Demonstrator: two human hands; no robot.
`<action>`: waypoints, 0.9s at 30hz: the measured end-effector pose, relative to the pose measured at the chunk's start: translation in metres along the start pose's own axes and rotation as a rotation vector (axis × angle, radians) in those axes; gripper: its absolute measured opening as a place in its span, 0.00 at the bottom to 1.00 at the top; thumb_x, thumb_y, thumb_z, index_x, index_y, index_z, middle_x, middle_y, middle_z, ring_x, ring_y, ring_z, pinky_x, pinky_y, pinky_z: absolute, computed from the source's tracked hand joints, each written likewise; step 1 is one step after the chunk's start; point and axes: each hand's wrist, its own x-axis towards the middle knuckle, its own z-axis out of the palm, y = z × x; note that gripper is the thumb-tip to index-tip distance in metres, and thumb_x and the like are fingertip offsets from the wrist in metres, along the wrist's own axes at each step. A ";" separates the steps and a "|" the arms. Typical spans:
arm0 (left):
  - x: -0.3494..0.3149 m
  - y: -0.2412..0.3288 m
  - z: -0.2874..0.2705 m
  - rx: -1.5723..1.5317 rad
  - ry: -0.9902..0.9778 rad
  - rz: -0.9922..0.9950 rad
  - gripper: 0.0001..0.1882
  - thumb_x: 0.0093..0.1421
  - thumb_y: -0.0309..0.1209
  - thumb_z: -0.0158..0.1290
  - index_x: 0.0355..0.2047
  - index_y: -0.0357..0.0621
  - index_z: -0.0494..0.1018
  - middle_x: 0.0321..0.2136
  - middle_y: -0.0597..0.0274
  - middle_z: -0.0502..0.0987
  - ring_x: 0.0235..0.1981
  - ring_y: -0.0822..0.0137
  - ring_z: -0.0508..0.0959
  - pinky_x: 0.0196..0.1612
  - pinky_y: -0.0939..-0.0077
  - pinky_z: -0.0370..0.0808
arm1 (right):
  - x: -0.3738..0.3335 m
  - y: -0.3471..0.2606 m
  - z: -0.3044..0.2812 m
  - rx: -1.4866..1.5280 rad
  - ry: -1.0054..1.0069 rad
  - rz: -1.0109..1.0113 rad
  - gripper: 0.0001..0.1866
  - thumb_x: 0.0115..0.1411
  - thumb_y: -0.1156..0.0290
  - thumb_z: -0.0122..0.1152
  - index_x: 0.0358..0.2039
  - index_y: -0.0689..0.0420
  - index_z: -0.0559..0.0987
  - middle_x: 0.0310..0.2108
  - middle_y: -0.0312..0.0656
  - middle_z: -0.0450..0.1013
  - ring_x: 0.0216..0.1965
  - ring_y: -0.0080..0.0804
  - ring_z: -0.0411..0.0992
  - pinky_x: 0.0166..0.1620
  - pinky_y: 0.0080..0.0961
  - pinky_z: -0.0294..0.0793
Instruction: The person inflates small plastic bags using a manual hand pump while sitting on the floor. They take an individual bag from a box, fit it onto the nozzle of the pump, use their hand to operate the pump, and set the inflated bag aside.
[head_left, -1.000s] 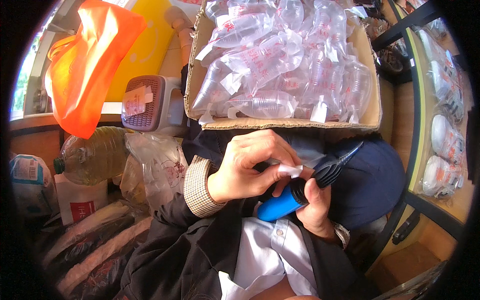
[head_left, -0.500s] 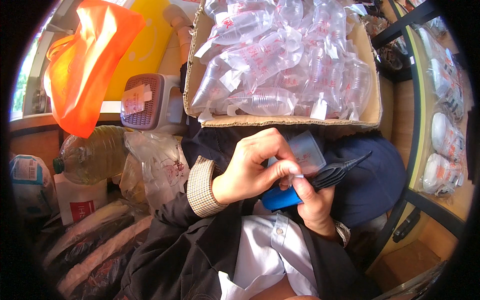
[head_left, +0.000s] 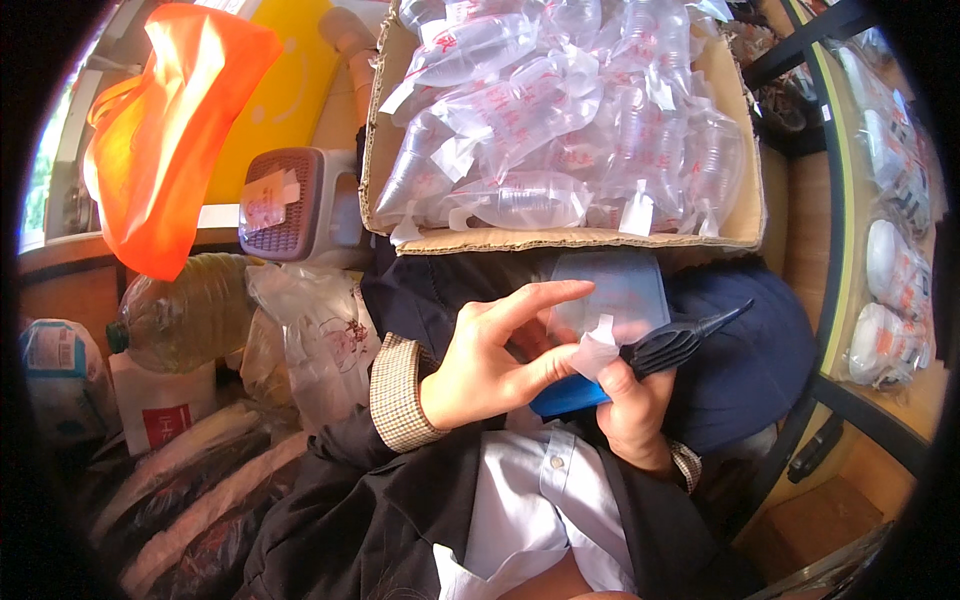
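My right hand [head_left: 640, 415] is closed round a bundle with a flat blue part [head_left: 572, 397] and a black ribbed part with a pointed tip [head_left: 680, 340]; I cannot tell its kind. A clear plastic bag [head_left: 630, 290] with faint red print spreads above it. At the right thumb, the bag's gathered end with a white tab [head_left: 600, 345] sticks up. My left hand [head_left: 490, 365] is open beside it, its index finger stretched over the bag and its thumb tip close to the gathered end. The left hand's lower fingers are partly hidden.
A cardboard box [head_left: 600, 243] full of bagged clear plastic cups [head_left: 525, 200] stands just ahead. To the left are an orange bag [head_left: 175, 140], a stool [head_left: 330, 215] and a large bottle [head_left: 185, 310]. A shelf with wrapped shoes [head_left: 885, 340] lines the right side.
My left hand has let go of the gathered plastic, its index finger straightening away from the thumb. The bag's end and white tab now show, and the bag lies more spread out.
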 end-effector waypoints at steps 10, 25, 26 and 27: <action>0.005 -0.004 0.007 -0.311 0.205 0.067 0.02 0.60 0.21 0.52 0.33 0.34 0.72 0.31 0.59 0.76 0.33 0.73 0.74 0.39 0.80 0.72 | 0.002 -0.006 0.004 -0.077 -0.058 0.047 0.07 0.55 0.74 0.61 0.33 0.65 0.77 0.29 0.38 0.75 0.28 0.20 0.71 0.34 0.17 0.70; 0.028 0.013 -0.009 0.293 0.374 0.656 0.16 0.44 0.09 0.53 0.34 0.37 0.76 0.27 0.58 0.77 0.27 0.64 0.77 0.31 0.77 0.74 | 0.001 -0.010 0.001 -0.085 -0.481 0.337 0.28 0.61 0.43 0.51 0.34 0.62 0.72 0.28 0.35 0.70 0.28 0.20 0.68 0.34 0.19 0.68; 0.029 0.009 -0.008 0.286 0.375 0.715 0.20 0.40 0.07 0.51 0.34 0.36 0.76 0.27 0.58 0.76 0.26 0.63 0.77 0.30 0.76 0.75 | 0.001 -0.010 0.000 -0.076 -0.481 0.340 0.29 0.61 0.43 0.51 0.34 0.62 0.72 0.28 0.35 0.70 0.29 0.20 0.68 0.34 0.19 0.68; 0.030 0.008 -0.009 0.291 0.367 0.733 0.20 0.39 0.07 0.51 0.34 0.36 0.76 0.27 0.58 0.76 0.26 0.63 0.77 0.30 0.76 0.75 | 0.001 -0.009 0.000 -0.065 -0.485 0.344 0.29 0.61 0.43 0.50 0.34 0.62 0.72 0.28 0.35 0.70 0.29 0.20 0.68 0.34 0.19 0.68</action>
